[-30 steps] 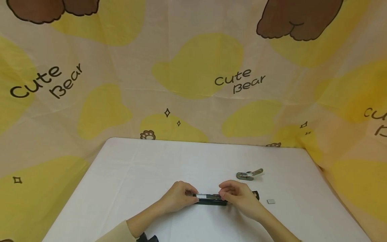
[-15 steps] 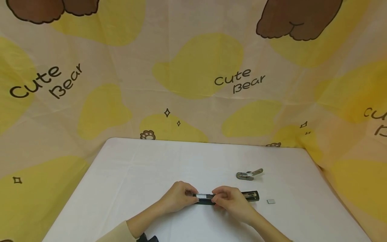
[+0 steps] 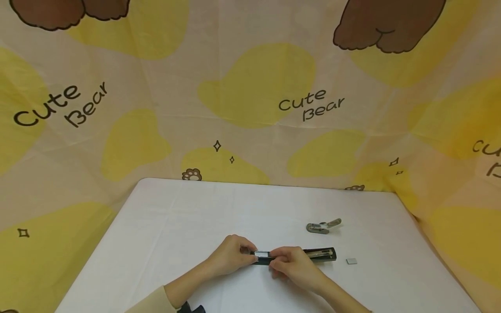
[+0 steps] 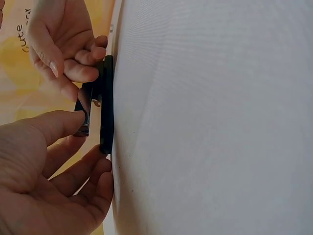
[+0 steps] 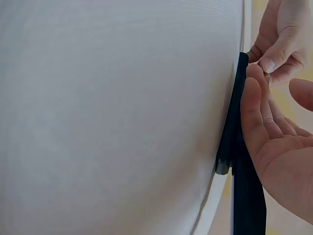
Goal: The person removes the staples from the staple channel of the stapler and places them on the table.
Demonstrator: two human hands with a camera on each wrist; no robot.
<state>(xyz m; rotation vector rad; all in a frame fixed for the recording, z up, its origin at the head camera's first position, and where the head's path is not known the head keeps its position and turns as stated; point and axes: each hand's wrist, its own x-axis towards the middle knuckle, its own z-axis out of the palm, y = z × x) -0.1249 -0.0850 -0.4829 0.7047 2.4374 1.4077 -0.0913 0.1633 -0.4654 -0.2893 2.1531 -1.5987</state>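
A black stapler (image 3: 328,254) lies opened out on the table, its top arm swung back to the right. My left hand (image 3: 232,256) pinches the left end of its magazine between thumb and index finger, where a bright silver strip (image 3: 261,254) shows. In the left wrist view the other left fingers sit at the end of the stapler's base (image 4: 106,112). My right hand (image 3: 295,266) reaches over the middle of the stapler, hiding part of it. The right wrist view shows its fingers (image 5: 252,107) fairly straight along the stapler, thumb apart from them.
A small grey-green stapler (image 3: 318,227), also opened, stands behind on the right. A short grey block of staples (image 3: 351,261) lies right of the black stapler. A black object (image 3: 190,308) shows at the bottom edge by the left sleeve (image 3: 154,301). Printed cloth (image 3: 242,143) hangs behind the white table (image 3: 203,208).
My right hand has moved left along the stapler toward my left hand, uncovering the swung-back arm on the right. The left hand keeps its hold in the same place.
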